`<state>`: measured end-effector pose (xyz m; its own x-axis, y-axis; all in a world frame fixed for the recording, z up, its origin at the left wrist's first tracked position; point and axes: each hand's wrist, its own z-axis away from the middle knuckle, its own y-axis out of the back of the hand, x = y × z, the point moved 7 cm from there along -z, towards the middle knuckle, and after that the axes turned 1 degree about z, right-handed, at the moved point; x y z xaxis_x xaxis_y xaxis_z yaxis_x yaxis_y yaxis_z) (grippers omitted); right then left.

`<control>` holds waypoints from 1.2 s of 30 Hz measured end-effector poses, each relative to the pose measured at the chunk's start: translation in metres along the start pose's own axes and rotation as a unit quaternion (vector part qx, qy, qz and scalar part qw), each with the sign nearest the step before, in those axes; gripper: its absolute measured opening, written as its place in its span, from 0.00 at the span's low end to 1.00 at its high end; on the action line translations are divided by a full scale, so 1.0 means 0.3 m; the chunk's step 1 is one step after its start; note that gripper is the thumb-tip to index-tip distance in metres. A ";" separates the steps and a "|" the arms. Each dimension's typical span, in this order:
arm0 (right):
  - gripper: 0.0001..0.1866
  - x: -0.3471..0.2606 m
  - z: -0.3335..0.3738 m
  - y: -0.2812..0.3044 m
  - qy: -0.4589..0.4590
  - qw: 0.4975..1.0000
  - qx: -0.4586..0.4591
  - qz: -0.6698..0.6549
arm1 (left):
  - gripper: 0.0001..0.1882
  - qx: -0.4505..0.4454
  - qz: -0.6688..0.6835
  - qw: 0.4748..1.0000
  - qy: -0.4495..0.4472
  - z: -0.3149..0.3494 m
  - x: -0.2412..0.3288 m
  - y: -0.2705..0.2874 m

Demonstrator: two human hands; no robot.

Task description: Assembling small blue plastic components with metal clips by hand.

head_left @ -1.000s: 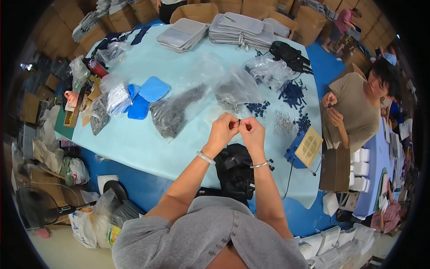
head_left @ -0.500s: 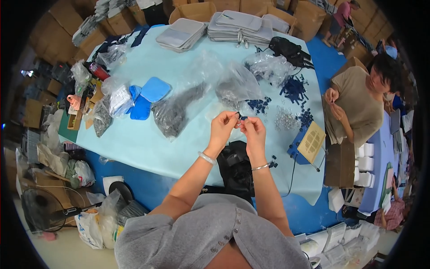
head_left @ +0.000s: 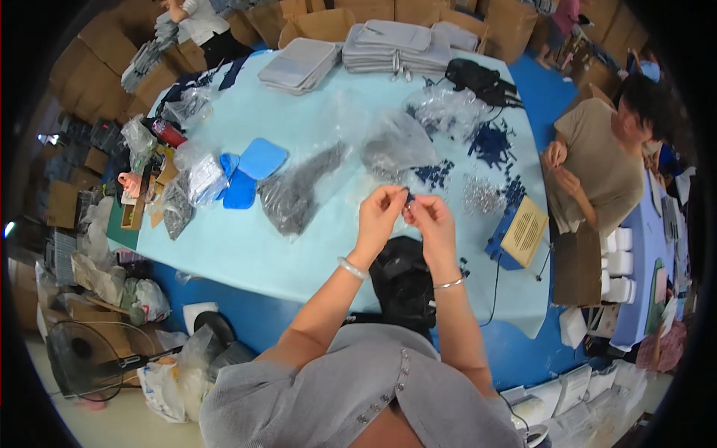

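My left hand (head_left: pixel 381 218) and my right hand (head_left: pixel 433 224) meet over the light blue table, fingertips almost touching. Between them is a small dark piece (head_left: pixel 408 198), pinched by both; its exact kind is too small to make out. Below the hands lies a black bag-like bundle (head_left: pixel 399 276) at the near table edge. Just beyond them sits a clear plastic bag (head_left: pixel 396 145) of dark grey pieces. To the right are a scatter of small dark blue parts (head_left: pixel 433 174), a heap of small shiny metal pieces (head_left: pixel 482 196) and a pile of navy strips (head_left: pixel 491 145).
A blue box with a yellowish panel (head_left: pixel 523 231) and a cord stands at the right edge. Grey cases (head_left: pixel 396 52) are stacked at the back. Another plastic bag (head_left: pixel 295 198) and blue pads (head_left: pixel 260 158) lie left. A co-worker (head_left: pixel 597 160) handles something small at the right.
Both hands stay together on the small dark piece, shifted slightly right in the picture as the view moved. A person in white at the back left has come further into view.
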<state>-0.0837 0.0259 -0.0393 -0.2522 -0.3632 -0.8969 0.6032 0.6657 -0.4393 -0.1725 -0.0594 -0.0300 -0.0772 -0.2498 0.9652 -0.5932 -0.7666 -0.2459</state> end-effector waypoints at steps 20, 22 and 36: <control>0.10 -0.101 0.091 0.146 -0.016 0.999 0.036 -0.005 | 0.09 -0.088 0.132 0.976 0.147 0.023 -0.029 -0.081; 0.09 -0.114 0.100 0.154 -0.023 0.999 0.034 -0.030 | 0.09 -0.103 0.157 0.971 0.145 0.031 -0.022 -0.102; 0.05 -0.172 0.113 0.151 0.026 0.998 -0.048 0.023 | 0.05 -0.275 0.247 0.883 0.288 0.083 -0.076 -0.202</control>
<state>-0.0176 0.0528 -0.0112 -0.2665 -0.2985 -0.9164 0.5401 0.7413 -0.3985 -0.1148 -0.0220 -0.0395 -0.7363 -0.0086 0.6766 -0.6610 -0.2050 -0.7219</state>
